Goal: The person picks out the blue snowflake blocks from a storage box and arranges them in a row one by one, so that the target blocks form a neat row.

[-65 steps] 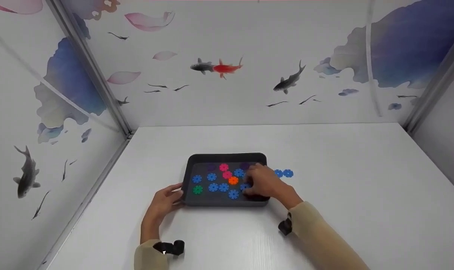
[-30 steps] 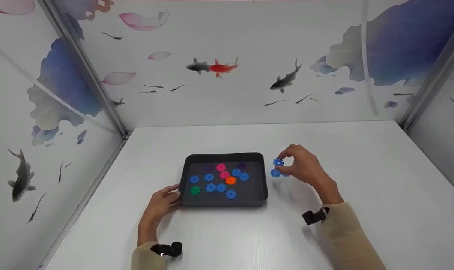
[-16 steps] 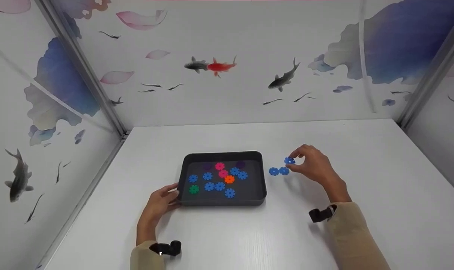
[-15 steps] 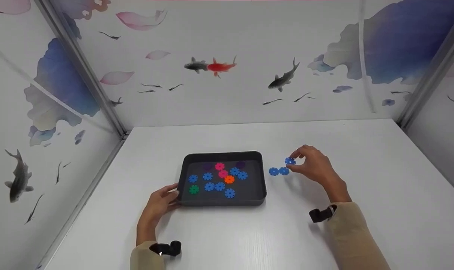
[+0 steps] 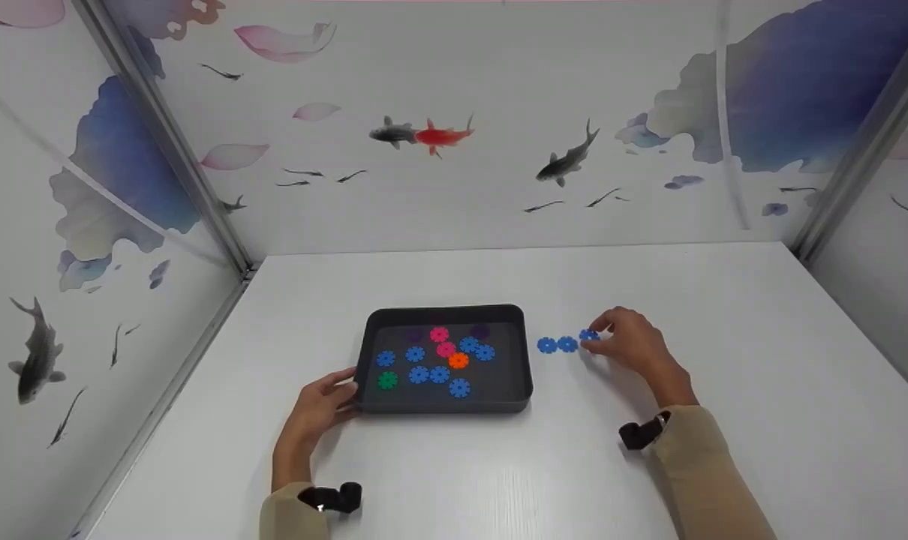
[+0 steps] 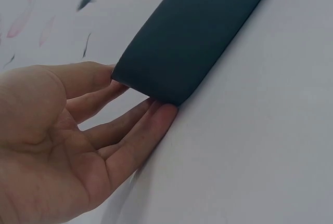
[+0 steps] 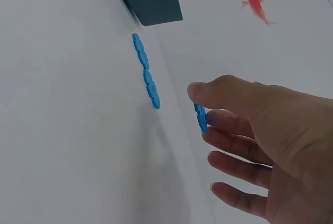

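In the head view, my left hand [image 5: 320, 405] rests against the left side of a dark grey tray [image 5: 454, 407]. In the left wrist view, the thumb touches the tray's rim and other fingertips touch its lower corner, all nearly straight. To the right of the tray, my right hand [image 5: 634, 345] pinches a blue notched building disc [image 7: 201, 118] between thumb and index finger. Its other fingers are spread apart in the right wrist view. Just left of the pinched disc, two more blue discs [image 5: 547, 345] lie side by side on the table in a row.
Several notched discs lie flat in the tray: mostly blue [image 5: 460, 388], with pink [image 5: 439, 334], orange [image 5: 458, 361], green [image 5: 387, 380] and dark purple [image 5: 480, 331] ones. The white table [image 5: 454, 465] is bounded by printed panels behind and at both sides.
My right hand has taken a blue disc from the tray's right side, carried it rightward over the table, and lowered it beside the two-disc row. The left hand stays at the tray.
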`<action>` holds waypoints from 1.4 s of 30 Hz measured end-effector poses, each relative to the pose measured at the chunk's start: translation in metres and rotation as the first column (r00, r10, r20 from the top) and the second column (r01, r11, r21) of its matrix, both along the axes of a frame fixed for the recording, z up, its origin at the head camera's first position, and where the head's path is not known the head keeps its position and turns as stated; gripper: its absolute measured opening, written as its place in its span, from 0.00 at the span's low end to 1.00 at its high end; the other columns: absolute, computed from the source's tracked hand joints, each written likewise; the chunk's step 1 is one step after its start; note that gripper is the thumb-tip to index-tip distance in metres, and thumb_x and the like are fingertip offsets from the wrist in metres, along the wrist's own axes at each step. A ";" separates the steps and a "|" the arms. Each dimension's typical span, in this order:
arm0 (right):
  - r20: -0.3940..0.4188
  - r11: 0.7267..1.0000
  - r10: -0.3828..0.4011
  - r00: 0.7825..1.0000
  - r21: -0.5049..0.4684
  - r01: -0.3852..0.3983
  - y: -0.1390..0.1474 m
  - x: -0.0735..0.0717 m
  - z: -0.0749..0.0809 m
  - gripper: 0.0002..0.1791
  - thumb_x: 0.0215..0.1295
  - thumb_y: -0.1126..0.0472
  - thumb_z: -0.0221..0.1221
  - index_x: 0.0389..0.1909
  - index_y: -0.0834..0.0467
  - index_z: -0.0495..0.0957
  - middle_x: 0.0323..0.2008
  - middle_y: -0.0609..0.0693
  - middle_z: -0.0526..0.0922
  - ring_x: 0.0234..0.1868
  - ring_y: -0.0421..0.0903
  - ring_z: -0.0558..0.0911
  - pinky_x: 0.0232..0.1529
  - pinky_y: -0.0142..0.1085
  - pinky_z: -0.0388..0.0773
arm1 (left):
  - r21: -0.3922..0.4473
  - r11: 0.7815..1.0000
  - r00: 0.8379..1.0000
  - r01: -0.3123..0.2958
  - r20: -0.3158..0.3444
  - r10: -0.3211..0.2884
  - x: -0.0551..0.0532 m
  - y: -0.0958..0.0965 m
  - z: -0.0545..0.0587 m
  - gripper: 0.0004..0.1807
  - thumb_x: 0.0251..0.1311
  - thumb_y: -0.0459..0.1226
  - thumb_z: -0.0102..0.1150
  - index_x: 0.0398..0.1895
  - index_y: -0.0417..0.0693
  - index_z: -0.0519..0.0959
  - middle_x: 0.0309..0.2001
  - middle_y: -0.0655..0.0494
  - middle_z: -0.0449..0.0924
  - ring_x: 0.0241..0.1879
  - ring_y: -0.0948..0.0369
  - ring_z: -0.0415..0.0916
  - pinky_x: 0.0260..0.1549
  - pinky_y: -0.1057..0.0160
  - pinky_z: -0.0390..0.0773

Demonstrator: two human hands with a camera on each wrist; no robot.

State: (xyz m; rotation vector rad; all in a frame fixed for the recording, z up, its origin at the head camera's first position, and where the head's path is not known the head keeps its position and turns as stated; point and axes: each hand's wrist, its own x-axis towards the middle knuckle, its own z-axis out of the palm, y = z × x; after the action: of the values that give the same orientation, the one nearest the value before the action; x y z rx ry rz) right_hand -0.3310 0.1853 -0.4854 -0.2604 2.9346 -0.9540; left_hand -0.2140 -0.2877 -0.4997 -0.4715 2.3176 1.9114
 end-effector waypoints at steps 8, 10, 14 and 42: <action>0.057 0.997 -0.066 0.996 -0.026 0.067 0.000 -0.003 -0.008 0.20 0.62 0.53 0.67 0.48 0.62 0.83 0.54 0.63 0.80 0.54 0.60 0.78 0.55 0.54 0.79 | -0.014 1.000 1.000 0.004 0.010 -0.004 0.000 -0.001 0.000 0.24 0.73 0.34 0.51 0.70 0.40 0.69 0.65 0.32 0.73 0.62 0.42 0.77 0.62 0.47 0.79; 0.075 0.997 -0.075 0.994 -0.030 0.078 -0.002 -0.003 -0.009 0.20 0.62 0.53 0.67 0.49 0.62 0.83 0.55 0.63 0.80 0.54 0.60 0.78 0.56 0.54 0.79 | -0.028 1.000 1.000 0.000 0.009 0.000 -0.001 -0.002 0.001 0.23 0.73 0.33 0.51 0.70 0.40 0.70 0.65 0.32 0.73 0.62 0.43 0.77 0.62 0.48 0.79; 0.106 0.995 -0.087 0.991 -0.034 0.091 -0.006 -0.003 -0.008 0.20 0.63 0.53 0.66 0.49 0.63 0.82 0.55 0.63 0.80 0.55 0.61 0.78 0.59 0.56 0.78 | -0.043 0.999 1.000 0.003 0.009 -0.003 -0.001 -0.003 0.001 0.23 0.73 0.33 0.51 0.70 0.42 0.70 0.65 0.33 0.73 0.63 0.43 0.77 0.63 0.49 0.79; 0.113 0.996 -0.071 0.991 -0.049 0.077 -0.005 -0.002 -0.015 0.19 0.64 0.56 0.65 0.51 0.62 0.82 0.52 0.61 0.79 0.54 0.58 0.78 0.60 0.55 0.78 | -0.002 1.000 1.000 0.017 -0.023 -0.017 0.003 -0.001 -0.001 0.24 0.73 0.34 0.51 0.70 0.38 0.69 0.65 0.30 0.72 0.62 0.43 0.77 0.60 0.49 0.81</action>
State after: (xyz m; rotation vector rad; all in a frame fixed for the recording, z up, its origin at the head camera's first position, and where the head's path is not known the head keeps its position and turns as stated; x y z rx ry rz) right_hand -0.3326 0.1803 -0.5003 -0.0969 2.8382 -1.0225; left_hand -0.2113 -0.2885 -0.5007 -0.4307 2.3297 1.9181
